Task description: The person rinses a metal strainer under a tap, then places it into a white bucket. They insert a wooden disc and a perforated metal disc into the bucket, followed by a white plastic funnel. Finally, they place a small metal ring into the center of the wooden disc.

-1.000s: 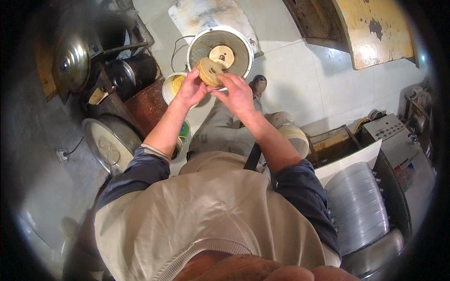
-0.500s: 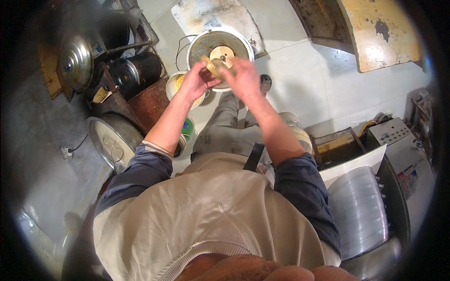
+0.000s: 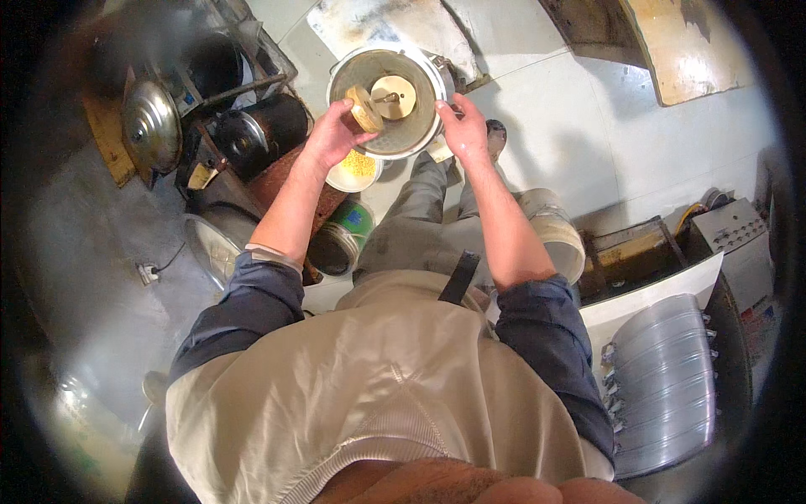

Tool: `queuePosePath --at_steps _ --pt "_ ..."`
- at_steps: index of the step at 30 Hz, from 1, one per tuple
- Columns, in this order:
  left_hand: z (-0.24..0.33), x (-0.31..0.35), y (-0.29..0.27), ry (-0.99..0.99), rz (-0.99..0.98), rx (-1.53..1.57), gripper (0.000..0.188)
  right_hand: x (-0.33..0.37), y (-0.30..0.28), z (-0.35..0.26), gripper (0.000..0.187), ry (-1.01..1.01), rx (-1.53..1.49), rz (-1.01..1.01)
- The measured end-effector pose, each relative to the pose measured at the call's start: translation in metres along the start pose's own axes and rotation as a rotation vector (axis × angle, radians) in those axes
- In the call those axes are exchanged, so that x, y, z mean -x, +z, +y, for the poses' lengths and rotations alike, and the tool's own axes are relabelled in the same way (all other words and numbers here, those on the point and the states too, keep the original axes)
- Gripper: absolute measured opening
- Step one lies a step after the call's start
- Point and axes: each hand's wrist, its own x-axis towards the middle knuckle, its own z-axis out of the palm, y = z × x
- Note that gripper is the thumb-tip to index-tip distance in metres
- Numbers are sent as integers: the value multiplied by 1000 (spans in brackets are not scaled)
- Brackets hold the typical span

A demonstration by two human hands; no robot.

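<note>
My left hand (image 3: 336, 134) is closed around the edge of a thick, round, tan disc (image 3: 364, 109), tilted over the left part of a round metal drum (image 3: 344, 80). Inside the drum lies a flat, pale round plate (image 3: 405, 99) with a small hole, and a short metal shaft (image 3: 389, 97) stands at its middle. My right hand (image 3: 465, 133) is at the drum's right rim, its thumb on the edge and its fingers curled outside. Just below the drum, partly behind my left hand, sits a white bowl (image 3: 342, 181) of yellow grains (image 3: 359, 165).
A green can (image 3: 357, 220) stands near my left forearm. Left are a metal lid (image 3: 152, 126), a black cylindrical motor (image 3: 267, 130) and a round pan (image 3: 201, 244). A pale bucket (image 3: 564, 248) stands by my right forearm. Ribbed metal (image 3: 663, 386) lies lower right; a worn wooden board (image 3: 693, 63) is upper right.
My right hand has left the tan disc and moved right to the drum's rim. My left hand keeps the disc, now tilted over the drum's left side. The view has shifted slightly.
</note>
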Motion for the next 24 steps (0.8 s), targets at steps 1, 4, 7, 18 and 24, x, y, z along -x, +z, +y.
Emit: queuePosePath --at_steps 1,4,7,18,24 --pt "2 -2 0 2 -2 -16 72 -2 0 1 64 -20 15 -15" --pt "7 -7 2 4 8 -50 69 -8 1 4 59 -70 22 -7" --pt "7 -13 5 1 -12 -48 57 -10 0 7 61 -55 49 -13" --pt "-10 -23 37 160 190 -353 74 -2 -5 -4 64 -56 60 -4" --pt "-35 -43 47 458 391 -724 88 -4 -7 -3 66 -50 41 -34"
